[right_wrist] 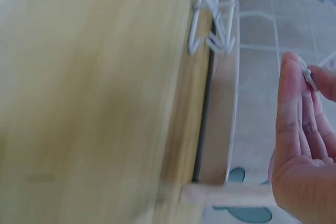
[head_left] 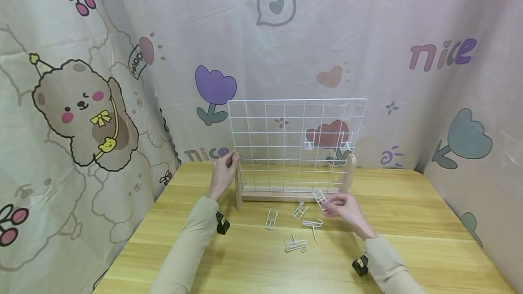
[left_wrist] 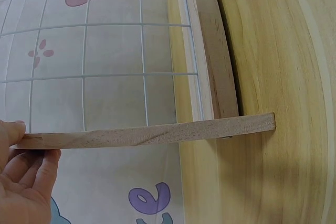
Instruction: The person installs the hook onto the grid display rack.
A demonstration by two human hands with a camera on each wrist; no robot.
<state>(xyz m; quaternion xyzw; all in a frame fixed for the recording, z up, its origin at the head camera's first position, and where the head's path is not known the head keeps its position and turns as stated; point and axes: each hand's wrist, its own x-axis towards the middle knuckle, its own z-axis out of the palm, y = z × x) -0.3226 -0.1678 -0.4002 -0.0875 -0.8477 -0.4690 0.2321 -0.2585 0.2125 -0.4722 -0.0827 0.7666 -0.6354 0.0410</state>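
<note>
Pinching a white wire hook [head_left: 320,198] over the bench [head_left: 412,221], near the wire grid [head_left: 286,146], the right hand [head_left: 345,208] has its fingers together. The left hand [head_left: 222,173] grips the wooden post [head_left: 239,189]. The hook looks light and stiff, probably easiest held by one end.

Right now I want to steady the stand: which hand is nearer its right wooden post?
Right: the right hand, pinching a white hook, is in front of the right post; the left hand holds the left post.
</note>
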